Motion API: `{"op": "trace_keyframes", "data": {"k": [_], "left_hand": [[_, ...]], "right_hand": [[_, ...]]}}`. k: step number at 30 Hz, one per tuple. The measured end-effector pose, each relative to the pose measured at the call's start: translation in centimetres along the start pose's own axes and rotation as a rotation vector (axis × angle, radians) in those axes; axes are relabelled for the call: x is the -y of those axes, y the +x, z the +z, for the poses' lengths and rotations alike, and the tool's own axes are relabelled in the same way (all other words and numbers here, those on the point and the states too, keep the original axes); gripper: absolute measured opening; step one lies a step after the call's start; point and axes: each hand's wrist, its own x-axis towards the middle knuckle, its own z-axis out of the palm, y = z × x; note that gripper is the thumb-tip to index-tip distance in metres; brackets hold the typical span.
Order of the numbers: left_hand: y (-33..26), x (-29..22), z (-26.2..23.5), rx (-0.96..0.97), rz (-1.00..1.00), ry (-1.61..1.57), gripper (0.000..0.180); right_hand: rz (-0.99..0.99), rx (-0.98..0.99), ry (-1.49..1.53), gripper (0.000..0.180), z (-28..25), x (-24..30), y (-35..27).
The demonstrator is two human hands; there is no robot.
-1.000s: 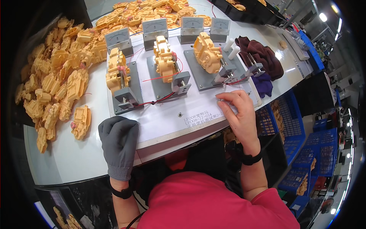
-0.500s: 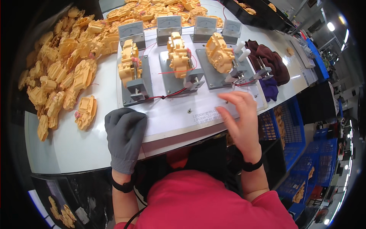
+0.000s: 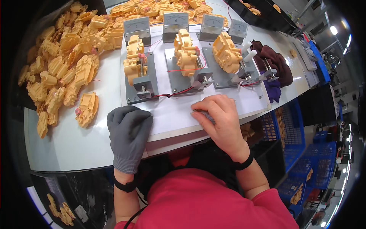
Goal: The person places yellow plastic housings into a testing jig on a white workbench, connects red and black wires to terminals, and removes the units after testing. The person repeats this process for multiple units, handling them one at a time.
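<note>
My left hand (image 3: 129, 135), in a grey glove, lies flat on the front left corner of a white board (image 3: 173, 116) and holds nothing. My bare right hand (image 3: 221, 120) rests on the board near its middle, fingers curled around a thin dark tool (image 3: 202, 113) whose tip touches the board. Behind the hands, three grey clamp fixtures each hold a yellow plastic part: left (image 3: 134, 61), middle (image 3: 186, 53), right (image 3: 227, 53). Red and black wires (image 3: 176, 93) run between the fixtures.
A big heap of yellow plastic parts (image 3: 65, 65) covers the table's left and back. Several grey dial meters (image 3: 175, 21) stand behind the fixtures. A dark maroon cloth (image 3: 276, 65) lies at the right. Blue crates (image 3: 293, 133) sit below the table's right edge.
My right hand has slid a little to the left along the board, toward the middle fixture. The view has shifted slightly. My left hand stays on the board's corner.
</note>
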Motion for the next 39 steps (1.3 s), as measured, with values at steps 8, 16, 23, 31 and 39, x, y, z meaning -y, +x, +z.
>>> {"op": "trace_keyframes", "data": {"k": [8, 16, 23, 31, 39], "left_hand": [[0.1, -0.1, -0.2, 0.003, 0.009, -0.015, 0.015], [0.0, 0.4, -0.5, 0.026, 0.053, 0.026, 0.015], [-0.7, 1.0, 0.6, -0.031, -0.017, -0.135, 0.021], [-0.5, 0.1, 0.1, 0.074, -0.040, -0.131, 0.013], [-0.6, 0.3, 0.0, 0.068, -0.068, -0.154, 0.014]], "right_hand": [[0.093, -0.063, 0.102, 0.033, 0.2, 0.3, -0.2], [0.099, -0.072, 0.118, 0.031, 0.4, 0.5, -0.2], [0.046, -0.112, 0.127, 0.029, 0.0, -0.3, -0.6], [0.065, -0.161, 0.176, 0.025, 0.1, -0.4, -0.6], [0.050, -0.180, 0.160, 0.027, 0.3, -0.3, -0.5]]}}
